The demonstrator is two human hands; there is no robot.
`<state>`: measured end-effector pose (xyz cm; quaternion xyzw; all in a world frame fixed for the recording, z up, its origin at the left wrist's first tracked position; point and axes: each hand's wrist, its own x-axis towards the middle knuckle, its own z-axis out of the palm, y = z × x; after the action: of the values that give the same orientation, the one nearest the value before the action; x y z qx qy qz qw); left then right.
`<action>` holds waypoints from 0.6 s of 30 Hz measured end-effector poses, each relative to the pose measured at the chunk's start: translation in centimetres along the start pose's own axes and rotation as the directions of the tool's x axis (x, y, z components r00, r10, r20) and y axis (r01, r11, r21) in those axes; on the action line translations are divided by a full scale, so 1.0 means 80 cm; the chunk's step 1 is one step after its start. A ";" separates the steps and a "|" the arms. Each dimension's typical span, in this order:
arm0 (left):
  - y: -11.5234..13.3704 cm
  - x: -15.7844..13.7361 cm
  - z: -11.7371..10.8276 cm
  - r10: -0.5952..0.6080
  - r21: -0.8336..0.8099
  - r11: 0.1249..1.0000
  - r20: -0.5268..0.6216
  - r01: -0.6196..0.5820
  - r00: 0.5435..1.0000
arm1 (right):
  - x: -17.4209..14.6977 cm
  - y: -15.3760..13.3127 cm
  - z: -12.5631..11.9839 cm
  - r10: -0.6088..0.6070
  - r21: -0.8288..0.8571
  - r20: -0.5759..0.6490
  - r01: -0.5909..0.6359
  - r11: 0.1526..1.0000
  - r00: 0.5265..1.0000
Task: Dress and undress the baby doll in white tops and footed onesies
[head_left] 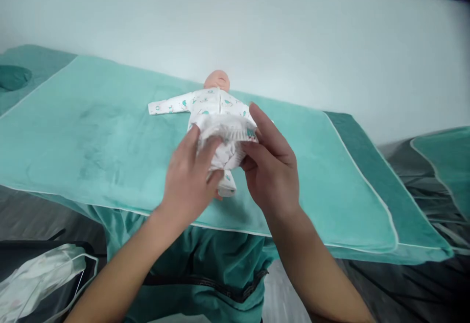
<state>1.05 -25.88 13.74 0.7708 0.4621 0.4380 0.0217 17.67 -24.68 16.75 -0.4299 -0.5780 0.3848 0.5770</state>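
Note:
Both of my hands hold a white diaper (229, 132) with a gathered elastic edge, raised above a baby doll. My left hand (189, 171) grips its left side, the fingers curled over the material. On the other side, my right hand (271, 166) pinches the edge between thumb and fingers. Behind it lies the baby doll (216, 79) on its back, head toward the wall, in a white printed top (205, 100) with one sleeve stretched out left. The diaper and my hands hide most of its lower body. A folded white printed cuff (227, 186) shows below the diaper.
A green velvety cover (117, 132) with white piping is spread over the bed, against a pale wall (220, 19). A dark surface with a pale printed cloth (44, 274) is at lower left. Another green-covered piece (446, 166) stands at the right.

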 end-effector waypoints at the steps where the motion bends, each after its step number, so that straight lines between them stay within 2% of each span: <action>1: -0.005 0.002 -0.003 0.010 0.020 1.000 -0.026 -0.009 1.000 | -0.003 -0.004 -0.002 -0.035 -0.011 0.009 0.035 0.999 0.999; 4: -0.017 0.013 -0.027 0.052 -0.016 0.998 -0.047 -0.053 0.998 | -0.009 -0.017 -0.013 -0.136 -0.103 0.055 0.141 0.985 0.989; 6: -0.016 0.020 -0.046 0.052 -0.097 0.994 -0.042 -0.056 0.998 | -0.007 -0.027 -0.021 -0.212 -0.285 0.130 0.242 0.927 0.969; 9: -0.003 0.025 -0.071 0.005 -0.265 0.964 -0.067 -0.023 0.998 | -0.001 -0.041 -0.031 -0.315 -0.546 0.278 0.419 0.726 0.908; 11: 0.007 0.025 -0.080 -0.098 -0.428 0.902 -0.065 0.061 0.993 | 0.002 -0.052 -0.035 -0.393 -0.601 0.326 0.509 0.616 0.860; 12: 0.010 0.025 -0.083 -0.163 -0.515 0.849 -0.048 0.115 0.985 | 0.004 -0.058 -0.037 -0.434 -0.603 0.328 0.540 0.588 0.839; 14: 0.013 0.028 -0.087 -0.287 -0.659 0.720 0.005 0.218 0.958 | 0.008 -0.074 -0.038 -0.502 -0.568 0.305 0.578 0.586 0.809; 15: 0.012 0.032 -0.088 -0.334 -0.703 0.662 0.036 0.262 0.942 | 0.012 -0.081 -0.037 -0.519 -0.533 0.286 0.584 0.613 0.806; 17: 0.006 0.043 -0.088 -0.380 -0.734 0.592 0.110 0.333 0.918 | 0.024 -0.090 -0.031 -0.496 -0.399 0.244 0.552 0.732 0.834; 18: 0.000 0.051 -0.087 -0.377 -0.732 0.578 0.153 0.361 0.914 | 0.033 -0.090 -0.026 -0.450 -0.291 0.219 0.498 0.817 0.866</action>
<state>-2.99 -25.48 20.72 0.5757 0.3913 0.5814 0.4213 19.47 -24.75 24.50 -0.3364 -0.7632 0.1528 0.5302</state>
